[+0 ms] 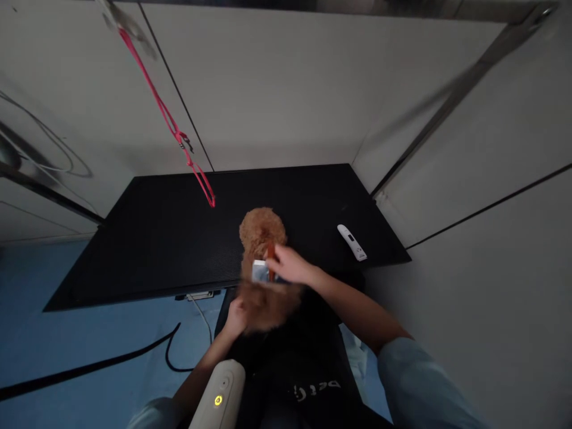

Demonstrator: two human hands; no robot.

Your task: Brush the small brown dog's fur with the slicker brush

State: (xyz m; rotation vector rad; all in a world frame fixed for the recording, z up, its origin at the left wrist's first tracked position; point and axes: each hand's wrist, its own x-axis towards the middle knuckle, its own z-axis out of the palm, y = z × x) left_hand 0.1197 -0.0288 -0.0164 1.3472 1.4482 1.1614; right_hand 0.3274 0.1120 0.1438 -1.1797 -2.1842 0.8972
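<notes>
A small curly brown dog (261, 235) stands at the near edge of a black table (156, 238), its rear blurred against my black apron. My right hand (290, 265) is closed on a brush (263, 269) with an orange handle and a metal head, pressed to the dog's back. My left hand (235, 316) is cupped against the dog's hindquarters, fingers wrapped into the fur. A white dryer nozzle (218, 396) with a lit yellow button sits by my left forearm.
A white clipper-like tool (352, 242) lies on the table's right side. A pink leash loop (196, 173) hangs from above over the table. Black cables (111, 360) run across the blue floor at left. White walls close in behind and right.
</notes>
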